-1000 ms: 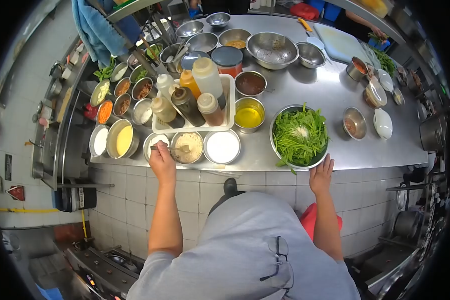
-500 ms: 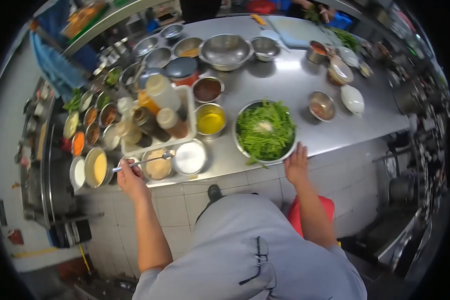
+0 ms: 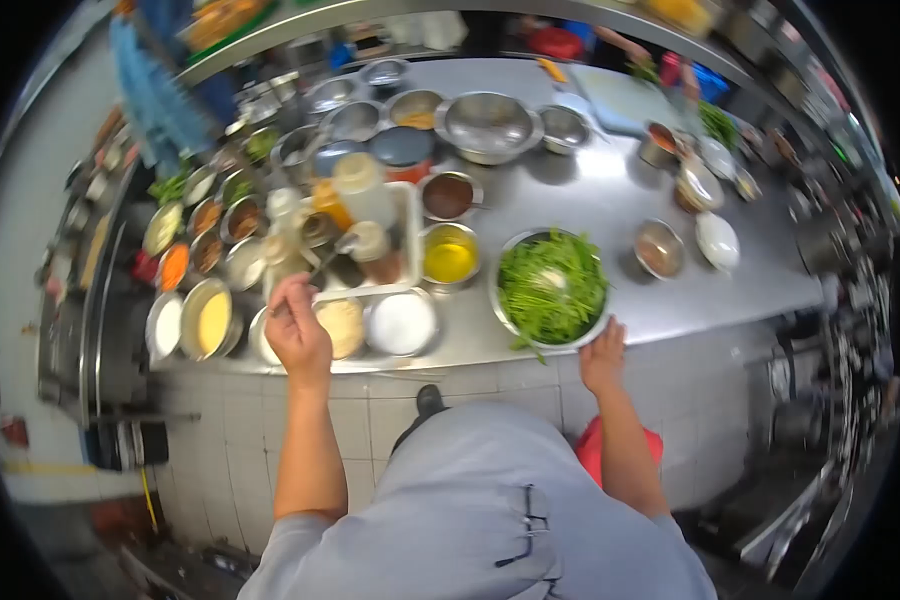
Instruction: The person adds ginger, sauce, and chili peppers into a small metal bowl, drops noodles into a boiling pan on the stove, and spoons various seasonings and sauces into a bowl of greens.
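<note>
My left hand (image 3: pixel 298 322) is closed around a metal spoon (image 3: pixel 320 268), raised over the seasoning containers at the table's front edge. The spoon's bowl is blurred against the bottles. Below and beside that hand are a container of tan powder (image 3: pixel 342 328) and one of white granules (image 3: pixel 402 322). My right hand (image 3: pixel 603 357) has its fingers stretched out against the near right side of a metal bowl (image 3: pixel 497 303). Green leafy vegetables (image 3: pixel 555 310) fill this bowl, with a small pale heap (image 3: pixel 548 280) on top.
A white tray (image 3: pixel 410 240) of squeeze bottles stands behind the powders, beside a pot of yellow oil (image 3: pixel 450 255). Several metal bowls, including a large one (image 3: pixel 488 125), line the back. A small bowl (image 3: pixel 659 250) stands right. Another person's hand (image 3: pixel 625 45) shows at the far side.
My left hand has lifted the spoon from above the tan powder up toward the bottles. My right hand stays at the bowl of greens. The view has shifted slightly.
</note>
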Demonstrator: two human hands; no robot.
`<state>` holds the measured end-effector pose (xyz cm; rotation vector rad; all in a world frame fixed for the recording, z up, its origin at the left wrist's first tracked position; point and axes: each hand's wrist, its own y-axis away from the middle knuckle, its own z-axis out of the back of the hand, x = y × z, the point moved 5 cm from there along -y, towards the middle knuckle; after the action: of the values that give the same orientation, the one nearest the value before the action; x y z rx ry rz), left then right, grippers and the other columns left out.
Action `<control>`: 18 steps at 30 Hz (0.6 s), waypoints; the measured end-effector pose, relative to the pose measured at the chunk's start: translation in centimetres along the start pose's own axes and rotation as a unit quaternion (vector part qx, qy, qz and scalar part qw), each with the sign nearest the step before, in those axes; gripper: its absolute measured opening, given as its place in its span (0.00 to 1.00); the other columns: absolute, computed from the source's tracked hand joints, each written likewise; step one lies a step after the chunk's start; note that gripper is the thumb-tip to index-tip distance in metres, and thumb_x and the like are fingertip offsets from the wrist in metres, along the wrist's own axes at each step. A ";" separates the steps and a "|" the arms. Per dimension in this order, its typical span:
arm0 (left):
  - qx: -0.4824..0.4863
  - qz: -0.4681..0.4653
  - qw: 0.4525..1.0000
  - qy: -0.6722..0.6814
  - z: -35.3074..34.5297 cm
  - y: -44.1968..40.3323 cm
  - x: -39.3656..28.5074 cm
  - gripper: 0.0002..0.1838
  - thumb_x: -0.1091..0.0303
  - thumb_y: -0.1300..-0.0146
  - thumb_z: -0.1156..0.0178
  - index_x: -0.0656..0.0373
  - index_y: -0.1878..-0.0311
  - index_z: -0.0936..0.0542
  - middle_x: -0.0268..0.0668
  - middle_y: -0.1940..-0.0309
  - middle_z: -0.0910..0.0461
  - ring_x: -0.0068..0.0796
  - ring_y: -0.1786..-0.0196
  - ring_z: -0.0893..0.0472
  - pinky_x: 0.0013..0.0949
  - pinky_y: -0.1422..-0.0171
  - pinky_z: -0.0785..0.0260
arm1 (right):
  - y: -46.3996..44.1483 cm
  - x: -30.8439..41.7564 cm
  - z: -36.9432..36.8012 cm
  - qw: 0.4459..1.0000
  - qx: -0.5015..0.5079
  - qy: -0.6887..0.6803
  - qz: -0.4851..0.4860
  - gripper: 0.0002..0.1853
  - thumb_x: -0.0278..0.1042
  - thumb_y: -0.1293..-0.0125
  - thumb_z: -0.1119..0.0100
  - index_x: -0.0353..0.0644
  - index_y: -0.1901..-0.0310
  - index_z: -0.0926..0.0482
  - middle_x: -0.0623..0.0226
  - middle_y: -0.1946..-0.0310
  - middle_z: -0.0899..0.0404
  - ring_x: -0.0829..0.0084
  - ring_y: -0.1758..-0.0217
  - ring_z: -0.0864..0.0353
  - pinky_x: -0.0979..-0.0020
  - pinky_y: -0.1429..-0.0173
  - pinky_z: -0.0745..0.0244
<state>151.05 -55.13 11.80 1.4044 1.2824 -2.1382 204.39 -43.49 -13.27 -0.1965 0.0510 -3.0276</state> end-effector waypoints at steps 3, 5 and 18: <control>-0.180 -0.005 0.978 -0.104 9.9 -4.7 2.6 0.17 0.61 0.13 0.52 0.63 0.48 0.18 0.35 0.58 0.17 0.22 0.58 0.21 0.28 0.49 0.26 | 0.0 -0.3 -0.3 0.999 -0.022 -0.015 0.029 0.31 0.46 0.20 0.48 0.35 0.24 0.32 0.51 0.11 0.57 0.39 0.10 0.61 0.40 0.13 0.48; -0.263 0.004 0.954 -0.144 14.9 -6.8 4.5 0.21 0.55 0.13 0.52 0.63 0.51 0.18 0.32 0.62 0.19 0.22 0.60 0.22 0.31 0.55 0.29 | -0.2 0.9 0.3 0.999 -0.005 -0.003 0.042 0.32 0.47 0.20 0.49 0.36 0.23 0.33 0.51 0.12 0.57 0.39 0.10 0.61 0.41 0.13 0.47; -0.086 0.149 0.899 -0.402 13.9 -13.7 24.8 0.22 0.52 0.21 0.44 0.64 0.54 0.12 0.54 0.61 0.11 0.60 0.56 0.12 0.54 0.50 0.22 | -0.6 0.3 0.0 0.999 0.045 0.026 0.007 0.33 0.47 0.17 0.55 0.42 0.17 0.43 0.46 0.13 0.55 0.34 0.11 0.60 0.42 0.15 0.43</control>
<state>121.85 -52.81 -0.12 0.4787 0.8245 -1.9765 204.01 -42.97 -13.22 -0.1097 -0.0778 -3.0131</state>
